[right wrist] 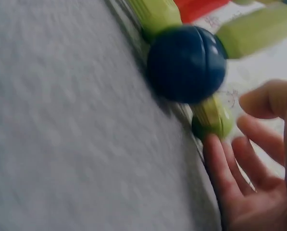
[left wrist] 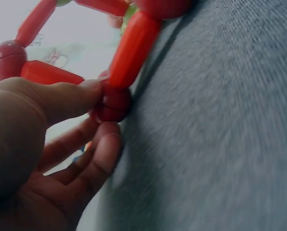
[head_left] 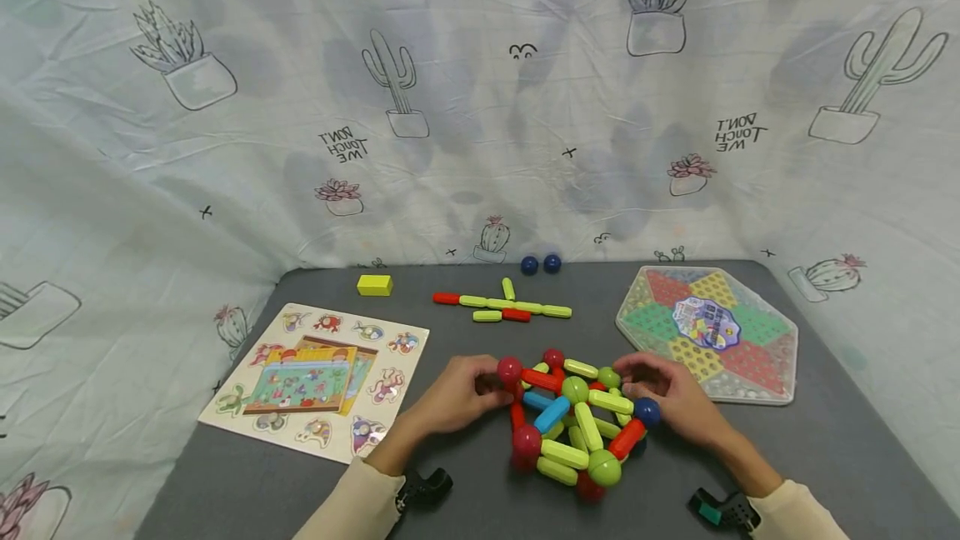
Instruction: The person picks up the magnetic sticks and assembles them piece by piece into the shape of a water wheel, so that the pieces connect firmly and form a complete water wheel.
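Grey table (head_left: pixel 480 517) across the lower frame; the built frame of rods and balls (head_left: pixel 589 427) stands on it, right of centre in the lower half, between the two hands. Rods are red, yellow-green and blue; balls are red, green and dark blue. Left hand (head_left: pixel 459 394) at the build's left side: thumb and fingertips pinch a red ball (left wrist: pixel 113 107), low on the structure, seen best in the left wrist view, with a red rod (left wrist: pixel 135 48) joined to it. Right hand (head_left: pixel 675 397) at the build's right side, fingers loosely spread, thumb apart, by a green ball (right wrist: pixel 220 123) and a dark blue ball (right wrist: pixel 184 65); the right wrist view is soft, so a fingertip seems to touch the green ball, though contact is hard to confirm. Middle of the frame, beyond the build: loose rods (head_left: pixel 525 307), yellow-green and red, most in a line; above them, two loose dark blue balls (head_left: pixel 529 265) side by side. Left of the frame: pale puzzle board (head_left: pixel 386 361) with sea-creature pieces, picture cards (head_left: pixel 296 386) lying on it; yellow block (head_left: pixel 375 285) near its upper edge. Right: six-sided game board (head_left: pixel 759 363) with coloured triangles. Cactus-print cloth (head_left: pixel 480 123) fills the upper frame.
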`<state>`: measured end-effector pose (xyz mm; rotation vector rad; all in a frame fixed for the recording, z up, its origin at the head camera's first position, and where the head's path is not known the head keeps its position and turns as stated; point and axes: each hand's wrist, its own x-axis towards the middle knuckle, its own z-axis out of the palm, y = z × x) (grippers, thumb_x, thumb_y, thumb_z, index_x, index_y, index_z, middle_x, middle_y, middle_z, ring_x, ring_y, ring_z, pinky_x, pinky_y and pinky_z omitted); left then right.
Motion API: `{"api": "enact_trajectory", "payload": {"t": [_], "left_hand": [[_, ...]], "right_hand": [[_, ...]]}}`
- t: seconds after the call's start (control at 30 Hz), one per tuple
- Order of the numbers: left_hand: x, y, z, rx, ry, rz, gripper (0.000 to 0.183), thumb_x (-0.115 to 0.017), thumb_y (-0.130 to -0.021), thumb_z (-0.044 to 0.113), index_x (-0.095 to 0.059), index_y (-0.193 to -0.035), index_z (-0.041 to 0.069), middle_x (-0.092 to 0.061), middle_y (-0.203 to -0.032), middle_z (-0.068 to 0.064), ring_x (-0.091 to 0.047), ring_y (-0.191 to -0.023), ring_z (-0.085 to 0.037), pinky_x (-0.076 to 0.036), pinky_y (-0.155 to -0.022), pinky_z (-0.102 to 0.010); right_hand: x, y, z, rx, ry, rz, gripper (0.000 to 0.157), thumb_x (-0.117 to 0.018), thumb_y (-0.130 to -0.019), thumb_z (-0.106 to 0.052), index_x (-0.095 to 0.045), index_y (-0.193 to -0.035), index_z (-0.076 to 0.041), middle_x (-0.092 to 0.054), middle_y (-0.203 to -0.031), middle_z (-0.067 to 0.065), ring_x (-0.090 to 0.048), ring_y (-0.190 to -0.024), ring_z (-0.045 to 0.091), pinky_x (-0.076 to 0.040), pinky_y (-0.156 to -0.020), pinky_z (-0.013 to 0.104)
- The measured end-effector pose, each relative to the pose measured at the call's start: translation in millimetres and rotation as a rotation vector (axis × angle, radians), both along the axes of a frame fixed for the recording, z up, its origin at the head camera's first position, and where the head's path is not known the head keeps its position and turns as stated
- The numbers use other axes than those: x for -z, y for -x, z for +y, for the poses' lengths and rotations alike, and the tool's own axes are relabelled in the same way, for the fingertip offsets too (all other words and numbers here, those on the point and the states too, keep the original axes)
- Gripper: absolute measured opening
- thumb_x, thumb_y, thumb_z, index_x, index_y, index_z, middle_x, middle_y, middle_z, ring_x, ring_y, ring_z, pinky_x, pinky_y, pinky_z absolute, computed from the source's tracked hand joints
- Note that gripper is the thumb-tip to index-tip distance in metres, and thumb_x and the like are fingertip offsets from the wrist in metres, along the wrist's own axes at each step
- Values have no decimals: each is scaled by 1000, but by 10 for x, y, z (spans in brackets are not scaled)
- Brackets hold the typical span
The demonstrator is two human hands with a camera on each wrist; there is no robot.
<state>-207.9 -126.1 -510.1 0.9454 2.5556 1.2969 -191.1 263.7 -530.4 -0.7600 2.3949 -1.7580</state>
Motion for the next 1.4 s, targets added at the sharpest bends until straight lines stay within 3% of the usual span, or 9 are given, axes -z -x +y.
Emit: {"api": "enact_trajectory", "payload": {"t": [0.17,0.4,0.53,0.73,0.93,1.03,1.17,1.27,1.4], "left_hand": [[36,80,131,-29,-2,4,17,-85,-97,13,-83,-111,22,-76,-95,5,-62,-80,-6,-53,-75,-22],[72,258,173,16,-53,-63,22,-85,-97,14,-82,-118,19,-76,-96,6,-65,-82,-5,-56,-77,-22],[60,390,71,55,-206,-147,32,-83,-96,7,-80,-127,13,-80,-112,-7,-72,-94,-14,-61,-87,-25],[42,589,-110,-2,-496,-165,38,-79,-97,-2,-75,-134,-1,-75,-130,-29,-76,-118,-38,-62,-100,-30],[95,746,-163,-92,-595,-166,39,-79,-97,-3,-74,-135,-3,-75,-133,-28,-69,-126,-52,-61,-103,-32],[124,779,-129,-175,-525,-109,37,-80,-97,-1,-76,-134,0,-76,-132,-23,-71,-127,-46,-61,-105,-39],[126,756,-21,-307,-223,79,34,-81,-98,6,-79,-132,6,-79,-129,-14,-74,-124,-34,-58,-108,-48],[88,724,77,-340,16,234,31,-81,-97,6,-81,-129,6,-81,-125,-11,-75,-121,-32,-58,-108,-51],[47,709,158,-343,200,375,31,-80,-91,-5,-81,-121,2,-81,-118,-14,-74,-114,-35,-59,-105,-51]], "right_hand": [[22,-27,-66,23,23,136,33,-65,-103,9,-65,-137,6,-66,-135,23,-70,-115,9,-57,-96,18],[35,-27,-107,104,-63,213,27,-74,-101,3,-78,-124,-10,-76,-125,9,-69,-119,8,-49,-105,12],[43,-20,-121,114,-88,223,24,-74,-101,2,-79,-120,-12,-76,-122,7,-70,-116,11,-49,-103,13],[18,-14,-133,112,-110,257,24,-74,-100,3,-79,-120,-11,-76,-120,7,-69,-115,10,-49,-102,13],[29,-8,-119,117,-119,255,24,-75,-100,3,-79,-119,-11,-76,-120,7,-70,-115,10,-51,-101,15],[40,-12,-115,120,-125,247,24,-76,-100,2,-79,-119,-11,-76,-120,6,-70,-114,10,-51,-101,15],[38,-23,-120,128,-136,245,23,-76,-100,0,-79,-119,-12,-76,-120,5,-70,-114,10,-51,-101,16],[38,-31,-120,136,-137,250,22,-77,-99,1,-79,-118,-12,-77,-120,5,-70,-114,11,-51,-101,16],[50,-31,-113,134,-134,254,23,-76,-99,1,-79,-118,-12,-76,-120,6,-70,-114,11,-50,-102,15]]}}
